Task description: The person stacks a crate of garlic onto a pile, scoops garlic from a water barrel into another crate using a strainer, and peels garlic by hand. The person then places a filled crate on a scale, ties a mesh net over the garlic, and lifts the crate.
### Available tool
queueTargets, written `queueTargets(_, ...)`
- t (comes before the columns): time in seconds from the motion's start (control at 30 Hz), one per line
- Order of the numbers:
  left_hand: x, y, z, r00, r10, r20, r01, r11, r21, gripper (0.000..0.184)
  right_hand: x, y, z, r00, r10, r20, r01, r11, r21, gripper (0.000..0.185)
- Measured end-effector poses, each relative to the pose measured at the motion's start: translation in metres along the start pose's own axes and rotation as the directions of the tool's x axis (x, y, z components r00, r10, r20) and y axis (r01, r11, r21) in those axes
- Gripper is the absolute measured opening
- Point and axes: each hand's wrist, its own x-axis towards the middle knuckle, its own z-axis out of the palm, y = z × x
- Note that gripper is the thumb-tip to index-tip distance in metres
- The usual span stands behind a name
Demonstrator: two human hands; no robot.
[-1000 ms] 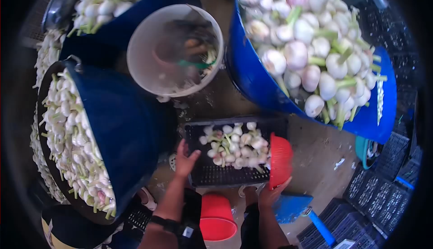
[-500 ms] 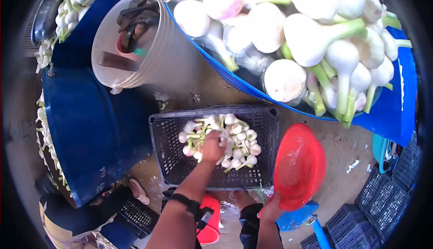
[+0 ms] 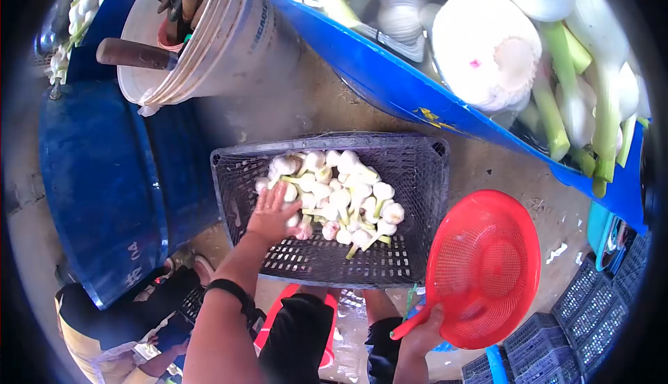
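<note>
Inside a black plastic crate [image 3: 417, 175] lies a pile of garlic bulbs [image 3: 348, 200] with cut green stems. My left hand [image 3: 273, 216] rests at the pile's left side, fingers spread and touching bulbs, gripping none. In my right hand [image 3: 427, 330] is the handle of a red colander [image 3: 490, 266]. The colander is tilted, its perforated bowl facing me with nothing in it, just right of the crate.
A blue tub [image 3: 390, 95] of water and large garlic bulbs stands beyond the crate. A whitish bucket [image 3: 229, 43] holds a brown-handled tool [image 3: 136, 55]. A blue drum [image 3: 104, 175] stands left, a co-worker [image 3: 90, 321] sits lower left, and black crates [image 3: 536, 349] are stacked lower right.
My left hand has moved from the middle of the garlic to its left side, fingers now spread. The colander has swung rightward and faces me more. The head view has shifted.
</note>
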Motion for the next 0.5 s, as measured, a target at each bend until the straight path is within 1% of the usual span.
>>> queueTargets(0.03,0.004,0.009,-0.001,0.997,-0.050,-0.056,0.050,0.999,0.007,0.063,0.002,0.003,-0.004,0.997,0.009,0.072,-0.011,0.999,0.035,0.024)
queueTargets(0.07,0.008,0.027,-0.019,0.984,-0.109,-0.138,0.088,0.984,-0.154,0.056,0.000,0.002,-0.004,0.997,0.009,0.072,-0.011,0.999,0.037,0.024)
queueTargets(0.1,0.015,0.046,-0.025,0.926,-0.170,-0.338,0.071,0.956,-0.286,0.043,-0.001,0.002,-0.002,0.999,-0.002,0.051,0.005,0.998,-0.059,0.025)
queueTargets(0.13,0.031,0.061,-0.023,0.870,-0.186,-0.456,0.006,0.930,-0.368,0.035,-0.002,0.002,-0.001,1.000,-0.014,0.027,0.018,0.988,-0.154,0.025)
queueTargets(0.17,0.049,0.073,-0.018,0.802,-0.212,-0.558,-0.069,0.896,-0.439,0.028,-0.002,0.002,0.000,1.000,-0.014,0.021,0.017,0.988,-0.150,0.025)
queueTargets(0.23,0.091,0.094,-0.005,0.795,-0.336,-0.505,0.033,0.855,-0.517,0.019,-0.002,0.000,-0.002,0.999,0.037,-0.037,-0.042,0.990,-0.137,0.025)
queueTargets(0.27,0.103,0.104,-0.015,0.778,-0.428,-0.461,0.104,0.811,-0.576,0.014,-0.001,0.002,-0.004,0.999,0.037,-0.039,-0.042,0.989,-0.142,0.025)
queueTargets(0.3,0.111,0.109,-0.009,0.780,-0.427,-0.457,0.104,0.809,-0.578,0.014,0.000,0.003,-0.007,0.998,0.054,-0.037,-0.058,0.991,-0.121,0.025)
queueTargets(0.37,0.126,0.112,0.017,0.760,-0.484,-0.433,0.337,0.864,-0.374,0.016,0.001,0.004,-0.008,0.997,0.075,-0.035,-0.078,0.992,-0.099,0.025)
queueTargets(0.4,0.130,0.113,0.034,0.686,-0.512,-0.517,0.331,0.852,-0.405,0.017,0.000,0.002,-0.008,0.996,0.085,-0.042,-0.089,0.989,-0.114,0.025)
queueTargets(0.43,0.125,0.117,0.030,0.690,-0.509,-0.515,0.333,0.855,-0.398,0.017,-0.002,0.001,-0.008,0.994,0.096,-0.048,-0.101,0.986,-0.130,0.024)
queueTargets(0.47,0.119,0.121,0.019,0.690,-0.560,-0.459,0.344,0.811,-0.473,0.016,-0.003,0.000,-0.008,0.993,0.104,-0.047,-0.109,0.986,-0.128,0.024)
queueTargets(0.5,0.115,0.123,0.013,0.687,-0.606,-0.401,0.355,0.761,-0.543,0.021,-0.002,0.000,-0.008,0.990,0.130,-0.052,-0.135,0.983,-0.122,0.024)
